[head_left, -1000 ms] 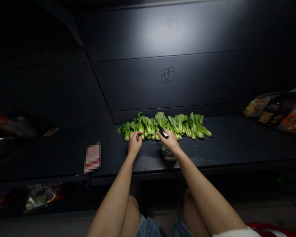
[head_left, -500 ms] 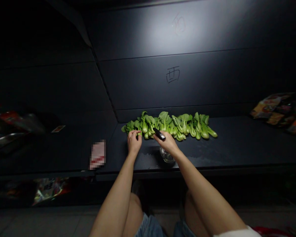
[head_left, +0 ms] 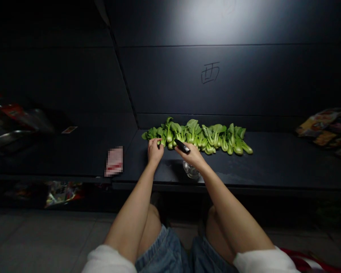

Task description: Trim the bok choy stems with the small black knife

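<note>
A row of green bok choy (head_left: pixel 216 136) lies on the dark shelf (head_left: pixel 272 167), leaves toward the back panel and pale stems toward me. My right hand (head_left: pixel 194 155) is closed around the neck of a spray bottle (head_left: pixel 191 170) with a black spray head and a clear body. Its nozzle points left and forward, over the front of the greens. At the row's left end is my left hand (head_left: pixel 155 151), fingers bent and apart from the thumb, close against the stems. Whether its fingertips touch them is hard to see.
Colourful packaged bags (head_left: pixel 326 125) sit at the right end of the shelf. Farther left are a blurred pinkish card (head_left: pixel 114 161), a small card (head_left: pixel 69 130) and red packages (head_left: pixel 17 113). Another packet (head_left: pixel 64 192) lies on a lower shelf. A character is drawn on the back panel (head_left: pixel 170 79).
The view has tilted down, so the shelf and greens sit higher in the picture. Both hands keep nearly the same places by the bok choy, the right still gripping the spray bottle.
</note>
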`<state>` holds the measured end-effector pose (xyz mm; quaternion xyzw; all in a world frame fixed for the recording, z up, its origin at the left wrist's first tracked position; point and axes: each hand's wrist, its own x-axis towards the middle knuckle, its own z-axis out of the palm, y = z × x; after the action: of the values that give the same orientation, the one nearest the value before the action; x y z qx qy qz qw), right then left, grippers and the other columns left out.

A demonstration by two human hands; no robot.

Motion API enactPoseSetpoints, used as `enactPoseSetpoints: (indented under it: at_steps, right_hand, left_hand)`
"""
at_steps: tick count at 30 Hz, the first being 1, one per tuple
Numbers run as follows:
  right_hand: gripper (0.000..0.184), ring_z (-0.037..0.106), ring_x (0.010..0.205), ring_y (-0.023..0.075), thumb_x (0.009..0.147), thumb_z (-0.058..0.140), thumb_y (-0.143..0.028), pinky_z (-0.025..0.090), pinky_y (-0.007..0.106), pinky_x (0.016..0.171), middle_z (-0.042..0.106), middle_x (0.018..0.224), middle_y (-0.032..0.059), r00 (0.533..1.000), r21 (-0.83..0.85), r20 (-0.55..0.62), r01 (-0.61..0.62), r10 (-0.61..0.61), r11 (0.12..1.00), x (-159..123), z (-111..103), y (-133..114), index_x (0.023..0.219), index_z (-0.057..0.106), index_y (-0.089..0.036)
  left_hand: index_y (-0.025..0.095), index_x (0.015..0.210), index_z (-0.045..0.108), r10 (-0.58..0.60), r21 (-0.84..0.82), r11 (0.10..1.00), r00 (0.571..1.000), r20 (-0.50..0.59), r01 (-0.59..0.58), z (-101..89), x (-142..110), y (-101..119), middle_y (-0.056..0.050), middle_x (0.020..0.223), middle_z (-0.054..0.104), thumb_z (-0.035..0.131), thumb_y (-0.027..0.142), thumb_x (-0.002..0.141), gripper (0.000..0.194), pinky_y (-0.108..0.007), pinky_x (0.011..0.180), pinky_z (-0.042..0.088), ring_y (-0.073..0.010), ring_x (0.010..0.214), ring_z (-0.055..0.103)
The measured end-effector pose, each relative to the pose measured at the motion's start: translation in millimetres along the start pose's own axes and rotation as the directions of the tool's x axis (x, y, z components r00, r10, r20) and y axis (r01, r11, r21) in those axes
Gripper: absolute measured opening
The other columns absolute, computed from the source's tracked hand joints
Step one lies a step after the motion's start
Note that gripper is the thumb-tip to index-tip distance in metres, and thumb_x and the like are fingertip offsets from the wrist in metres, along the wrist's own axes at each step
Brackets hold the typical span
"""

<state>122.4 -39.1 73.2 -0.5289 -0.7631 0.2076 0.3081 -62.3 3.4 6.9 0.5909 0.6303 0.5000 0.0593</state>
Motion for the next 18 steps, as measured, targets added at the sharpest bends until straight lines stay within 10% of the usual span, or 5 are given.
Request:
enactPoseSetpoints:
  at_steps: [18]
  right_hand:
    - [0.029,0.065,0.091,0.0204,0.088,0.057,-0.043,0.040,0.023,0.071,0.072,0.099,0.0070,0.986,-0.160,0.164,0.010,0.016,0.987,14,11,-23,0.100,0.069,-0.020]
  left_hand:
    - [0.016,0.106,0.063,-0.134,0.036,0.990,0.991,-0.013,0.134,-1.1,12,-12,-0.012,0.114,0.059,0.051,0.008,0.077,0.033,-0.035,0.106,0.041,-0.0224,0.114,0.056]
